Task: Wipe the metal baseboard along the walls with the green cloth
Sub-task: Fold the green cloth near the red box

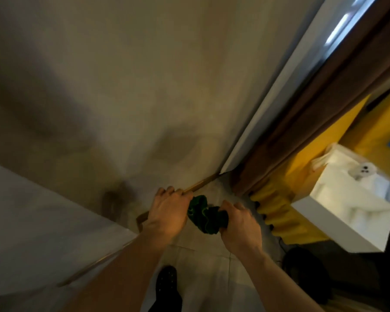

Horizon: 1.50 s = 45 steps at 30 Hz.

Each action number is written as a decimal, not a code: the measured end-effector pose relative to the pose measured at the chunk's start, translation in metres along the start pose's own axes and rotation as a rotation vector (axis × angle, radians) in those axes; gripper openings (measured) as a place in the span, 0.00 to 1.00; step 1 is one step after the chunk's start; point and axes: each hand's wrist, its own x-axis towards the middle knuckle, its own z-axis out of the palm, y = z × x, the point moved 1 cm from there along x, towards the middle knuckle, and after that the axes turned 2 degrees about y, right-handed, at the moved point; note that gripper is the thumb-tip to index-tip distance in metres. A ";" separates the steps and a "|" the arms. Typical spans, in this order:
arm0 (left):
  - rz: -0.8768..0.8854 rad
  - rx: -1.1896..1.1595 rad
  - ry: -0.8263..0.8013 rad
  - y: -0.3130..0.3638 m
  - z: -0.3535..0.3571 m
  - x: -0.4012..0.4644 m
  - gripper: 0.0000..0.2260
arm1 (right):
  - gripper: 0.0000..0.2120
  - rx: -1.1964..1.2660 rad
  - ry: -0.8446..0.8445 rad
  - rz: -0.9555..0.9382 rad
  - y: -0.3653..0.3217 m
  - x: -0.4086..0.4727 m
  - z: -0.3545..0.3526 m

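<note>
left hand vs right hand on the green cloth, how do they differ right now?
The left hand sits nearer the baseboard, its fingers overlapping that strip; the right hand is farther out over the floor. The left hand grips the cloth's upper left end; the right hand clamps its lower right end. Shared: both are closed on the bunched green cloth, backs facing the camera.

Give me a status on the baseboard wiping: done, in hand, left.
Done: nothing can be confirmed; the blurred frame shows no cleaned stretch. In hand: the left hand and right hand both grip the bunched green cloth, which is not on the metal baseboard. Left: the visible baseboard toward the corner, at least.
</note>
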 end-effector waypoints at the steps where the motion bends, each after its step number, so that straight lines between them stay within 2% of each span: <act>1: -0.003 -0.002 0.007 0.006 -0.021 -0.001 0.16 | 0.19 0.018 0.030 0.003 -0.005 -0.004 -0.018; 9: -0.128 0.009 0.138 0.039 -0.150 -0.024 0.14 | 0.21 0.024 0.178 -0.123 -0.032 -0.026 -0.140; 21: -0.313 0.127 0.344 0.091 -0.247 -0.106 0.19 | 0.16 0.013 0.275 -0.430 -0.043 -0.081 -0.248; 33: -0.517 0.199 0.414 0.071 -0.279 -0.181 0.19 | 0.17 0.043 0.255 -0.621 -0.100 -0.107 -0.263; 45: -0.846 0.169 0.494 -0.041 -0.282 -0.347 0.15 | 0.16 0.061 0.181 -0.938 -0.277 -0.182 -0.207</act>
